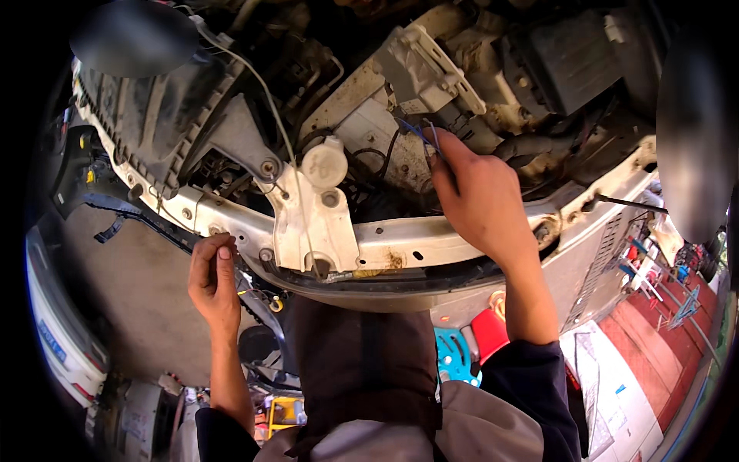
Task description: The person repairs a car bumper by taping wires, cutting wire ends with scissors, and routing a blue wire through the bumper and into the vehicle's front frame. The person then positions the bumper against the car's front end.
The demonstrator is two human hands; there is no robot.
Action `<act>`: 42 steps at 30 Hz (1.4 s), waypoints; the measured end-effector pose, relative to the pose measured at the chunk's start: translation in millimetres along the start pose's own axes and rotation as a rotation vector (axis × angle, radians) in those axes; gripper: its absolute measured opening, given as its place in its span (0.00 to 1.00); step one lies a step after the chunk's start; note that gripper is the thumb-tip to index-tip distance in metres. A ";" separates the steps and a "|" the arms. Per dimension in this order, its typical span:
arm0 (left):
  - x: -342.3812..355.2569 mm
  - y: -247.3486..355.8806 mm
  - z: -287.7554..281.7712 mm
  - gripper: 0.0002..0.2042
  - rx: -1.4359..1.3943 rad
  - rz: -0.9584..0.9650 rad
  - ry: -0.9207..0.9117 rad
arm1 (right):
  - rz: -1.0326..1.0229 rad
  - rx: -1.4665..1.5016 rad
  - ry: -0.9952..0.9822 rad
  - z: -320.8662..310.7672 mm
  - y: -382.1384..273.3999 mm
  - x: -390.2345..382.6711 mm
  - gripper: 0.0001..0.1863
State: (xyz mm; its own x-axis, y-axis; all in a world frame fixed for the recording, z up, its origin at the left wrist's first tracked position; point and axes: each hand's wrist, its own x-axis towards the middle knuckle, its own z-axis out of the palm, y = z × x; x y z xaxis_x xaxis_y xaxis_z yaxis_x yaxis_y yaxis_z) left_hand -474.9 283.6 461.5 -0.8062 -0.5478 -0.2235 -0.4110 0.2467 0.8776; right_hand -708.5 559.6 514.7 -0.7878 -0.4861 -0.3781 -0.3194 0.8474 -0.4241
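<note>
Left hand: fingers curled beside the cream front crossbar; cannot tell whether anything is held.
Right hand: thumb and fingers pinching thin blue wire.

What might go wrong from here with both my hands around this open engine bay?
The thin blue strand in your right hand might slip into the dark gaps below. That hand crosses the pale metal crossbar and could scrape its edge. Your left hand, close to the bar, might catch it too.
</note>
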 end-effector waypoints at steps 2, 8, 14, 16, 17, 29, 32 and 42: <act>22.9 16.2 16.8 0.07 0.119 0.138 -0.065 | -0.033 0.114 0.079 7.9 14.6 -7.0 0.18; 78.3 5.7 46.8 0.11 0.665 0.077 -0.524 | -0.037 0.127 0.122 8.8 22.5 -10.3 0.19; 117.9 -30.5 44.2 0.15 0.487 -0.161 -0.842 | -0.219 -0.200 0.043 17.8 16.8 -5.1 0.17; 128.1 -52.1 45.9 0.22 0.377 -0.178 -0.894 | -0.237 -0.236 -0.063 19.3 11.8 -3.2 0.19; 134.5 -44.0 52.9 0.26 0.386 -0.162 -0.955 | -0.246 -0.260 -0.124 19.7 8.3 -2.3 0.20; 139.7 -42.3 84.7 0.26 -0.625 -0.251 -1.101 | -0.479 0.061 -0.650 88.6 -9.0 73.0 0.18; 146.3 -30.0 79.1 0.23 -0.331 -0.023 -1.097 | -0.395 0.122 -0.729 111.0 -1.9 83.8 0.37; 147.5 -45.8 76.6 0.15 -0.154 0.472 -0.743 | -0.283 0.267 -0.722 126.5 12.1 63.1 0.42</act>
State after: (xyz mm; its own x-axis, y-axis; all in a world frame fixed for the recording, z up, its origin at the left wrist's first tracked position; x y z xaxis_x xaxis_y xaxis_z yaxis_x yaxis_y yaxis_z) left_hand -607.6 252.6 355.9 -0.9665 0.2564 0.0056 0.0524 0.1762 0.9830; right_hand -695.5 512.2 381.7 -0.1339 -0.7687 -0.6254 -0.2472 0.6370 -0.7301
